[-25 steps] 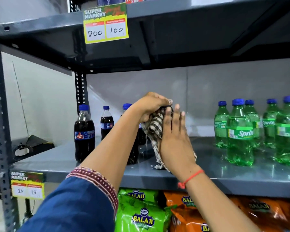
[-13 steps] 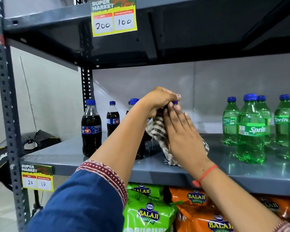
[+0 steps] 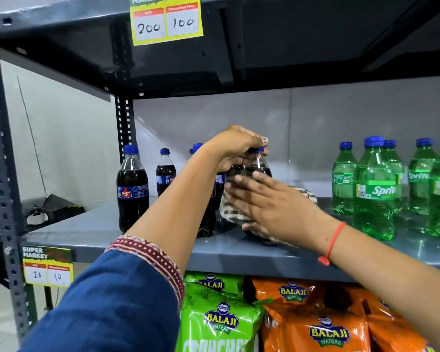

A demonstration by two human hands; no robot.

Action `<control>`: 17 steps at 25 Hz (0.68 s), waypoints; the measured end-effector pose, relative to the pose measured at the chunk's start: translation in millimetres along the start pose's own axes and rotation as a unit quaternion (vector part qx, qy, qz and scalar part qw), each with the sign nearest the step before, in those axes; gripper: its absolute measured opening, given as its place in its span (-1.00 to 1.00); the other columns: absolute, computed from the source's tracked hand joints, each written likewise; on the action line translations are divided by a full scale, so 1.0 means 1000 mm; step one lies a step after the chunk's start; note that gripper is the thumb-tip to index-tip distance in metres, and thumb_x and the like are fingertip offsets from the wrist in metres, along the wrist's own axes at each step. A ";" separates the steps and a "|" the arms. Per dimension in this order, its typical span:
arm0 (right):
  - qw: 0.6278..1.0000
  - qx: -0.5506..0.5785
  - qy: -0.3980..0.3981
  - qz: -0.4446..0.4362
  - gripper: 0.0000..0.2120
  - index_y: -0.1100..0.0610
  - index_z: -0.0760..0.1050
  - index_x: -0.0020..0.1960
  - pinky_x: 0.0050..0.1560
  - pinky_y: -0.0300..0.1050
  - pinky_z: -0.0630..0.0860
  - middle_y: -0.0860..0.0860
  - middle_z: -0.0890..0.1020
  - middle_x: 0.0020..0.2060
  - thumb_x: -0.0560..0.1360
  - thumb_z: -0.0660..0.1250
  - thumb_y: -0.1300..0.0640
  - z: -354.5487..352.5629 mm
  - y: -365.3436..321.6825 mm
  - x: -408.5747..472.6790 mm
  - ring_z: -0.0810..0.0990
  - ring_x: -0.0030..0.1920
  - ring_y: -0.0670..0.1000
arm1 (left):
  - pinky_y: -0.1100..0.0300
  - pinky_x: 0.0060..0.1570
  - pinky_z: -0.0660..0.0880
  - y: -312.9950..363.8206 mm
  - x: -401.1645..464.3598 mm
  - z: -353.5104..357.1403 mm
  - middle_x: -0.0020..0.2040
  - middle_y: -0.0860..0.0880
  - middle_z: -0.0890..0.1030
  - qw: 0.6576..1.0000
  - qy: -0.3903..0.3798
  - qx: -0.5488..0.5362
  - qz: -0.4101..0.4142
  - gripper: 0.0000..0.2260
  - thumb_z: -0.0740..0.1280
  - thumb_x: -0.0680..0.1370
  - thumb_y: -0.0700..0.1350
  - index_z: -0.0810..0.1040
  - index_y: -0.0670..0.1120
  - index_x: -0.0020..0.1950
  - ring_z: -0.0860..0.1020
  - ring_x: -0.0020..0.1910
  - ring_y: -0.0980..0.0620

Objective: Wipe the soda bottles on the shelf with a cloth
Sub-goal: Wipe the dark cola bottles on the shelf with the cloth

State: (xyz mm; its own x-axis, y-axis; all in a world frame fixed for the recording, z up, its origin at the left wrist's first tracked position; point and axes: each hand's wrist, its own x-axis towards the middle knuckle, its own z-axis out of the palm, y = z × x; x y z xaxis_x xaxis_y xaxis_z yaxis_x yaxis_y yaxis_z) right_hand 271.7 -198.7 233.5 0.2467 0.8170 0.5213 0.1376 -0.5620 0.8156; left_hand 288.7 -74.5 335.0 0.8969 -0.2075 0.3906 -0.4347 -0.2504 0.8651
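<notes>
A dark cola bottle [image 3: 261, 165] with a blue cap stands on the grey shelf [image 3: 229, 252]. My left hand [image 3: 235, 148] grips its neck and cap from above. My right hand [image 3: 269, 199] presses a checked cloth [image 3: 229, 210] against the bottle's body, fingers spread flat, so most of the bottle is hidden. Other cola bottles [image 3: 132, 190] stand to the left, one partly behind my left forearm. Several green Sprite bottles [image 3: 374, 191] stand at the right.
The upper shelf [image 3: 290, 34] hangs low overhead, with a yellow price tag [image 3: 166, 20] on its edge. Snack bags [image 3: 221, 321] fill the shelf below. A perforated upright post [image 3: 3, 174] stands at the left, with a second price tag [image 3: 47, 266] beside it.
My right hand has slid down and turned flat across the bottle's body with the cloth. The bottle's cap and shoulder now show under my left hand. The camera has moved closer.
</notes>
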 end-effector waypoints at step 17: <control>0.997 0.033 0.033 -0.058 -0.55 0.13 0.40 0.31 0.27 0.09 0.38 0.01 0.52 0.28 0.48 0.01 0.10 0.001 0.011 -0.005 0.43 0.31 0.07 | 0.15 -0.05 0.54 0.000 0.001 0.001 -0.18 -0.13 0.61 1.000 -0.001 0.010 0.001 -0.92 0.29 0.48 -0.18 0.53 -0.19 -0.10 0.53 -0.23 0.00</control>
State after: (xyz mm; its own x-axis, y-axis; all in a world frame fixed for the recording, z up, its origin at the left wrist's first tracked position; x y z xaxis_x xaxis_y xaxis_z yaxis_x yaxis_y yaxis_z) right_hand 272.8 -209.2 239.8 0.1621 0.8825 0.4414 0.2249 -0.4686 0.8543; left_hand 289.1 -75.5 335.2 0.8962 -0.2089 0.3913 -0.4374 -0.2687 0.8582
